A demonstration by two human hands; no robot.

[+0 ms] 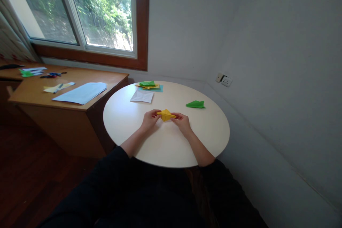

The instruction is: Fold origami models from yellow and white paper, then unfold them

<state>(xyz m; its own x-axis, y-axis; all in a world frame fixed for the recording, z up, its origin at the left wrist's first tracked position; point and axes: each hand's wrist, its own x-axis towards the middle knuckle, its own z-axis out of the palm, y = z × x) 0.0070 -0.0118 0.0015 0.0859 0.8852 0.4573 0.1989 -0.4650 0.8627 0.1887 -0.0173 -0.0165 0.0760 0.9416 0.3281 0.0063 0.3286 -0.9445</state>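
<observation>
A yellow folded paper piece (166,115), diamond-shaped in the middle with a narrow point at each side, is held just over the round white table (162,146). My left hand (150,119) pinches its left point between thumb and fingers. At the other end, my right hand (182,122) grips the right point the same way. A folded green paper (196,104) lies to the right, beyond my right hand. Farther back on the left is a creased white sheet (141,96), apart from my left hand.
Behind the white sheet sits a stack of coloured papers (149,85). A wooden desk (117,78) at the left bears a light blue sheet (81,92), yellow paper (55,88) with a pen, and scissors (52,75). Walls stand behind and right, with a socket (226,81).
</observation>
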